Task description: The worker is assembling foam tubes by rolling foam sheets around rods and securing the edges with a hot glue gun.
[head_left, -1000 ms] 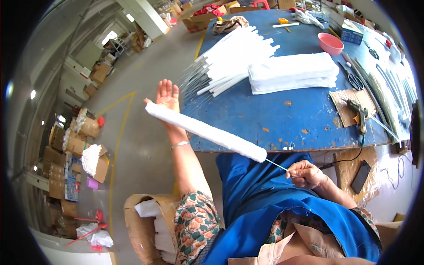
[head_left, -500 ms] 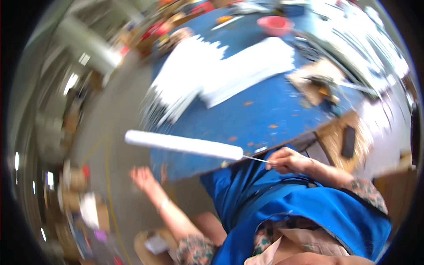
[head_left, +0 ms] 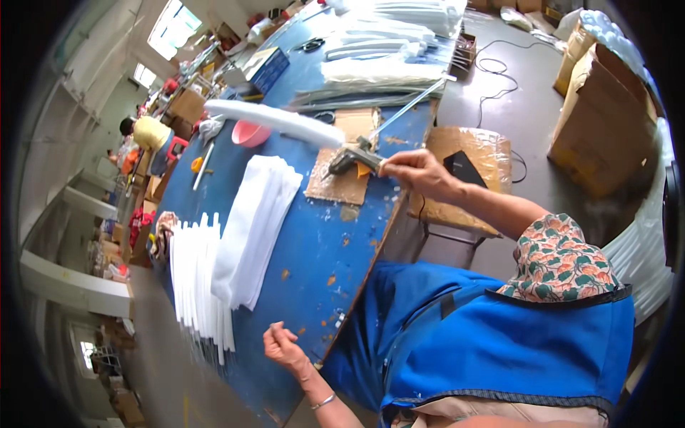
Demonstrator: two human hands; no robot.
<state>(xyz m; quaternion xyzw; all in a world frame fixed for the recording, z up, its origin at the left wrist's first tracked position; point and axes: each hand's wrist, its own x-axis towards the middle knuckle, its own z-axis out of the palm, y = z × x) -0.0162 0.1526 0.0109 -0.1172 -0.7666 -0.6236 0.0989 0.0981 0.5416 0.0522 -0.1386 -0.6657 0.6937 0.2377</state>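
My right hand (head_left: 419, 173) is closed in a pinch over the table's right edge. It holds the thin rod of a long white fluffy roll (head_left: 275, 120), which stretches left in the air above the table; the rod itself is hardly visible here. Just beyond the fingers, a dark glue gun (head_left: 349, 160) with an orange trigger lies on a cardboard piece (head_left: 319, 178). Low over the table's near edge, my left hand (head_left: 285, 347) has loosely curled fingers, slightly apart, with nothing visible in them. A stack of white cloth sheets (head_left: 258, 228) and several white rods (head_left: 196, 274) lie beyond it.
A pink bowl (head_left: 250, 134) and a blue box (head_left: 265, 70) stand on the blue table (head_left: 314, 278). Bundled clear strips (head_left: 385, 71) cover its far end. Right of it are a wrapped stool (head_left: 492, 153) and a large carton (head_left: 606, 118). Another person (head_left: 151, 135) is far left.
The view has swung to the right. My right hand has carried the white roll from the table's front edge over to near the glue gun. My left hand is now over the table's edge.
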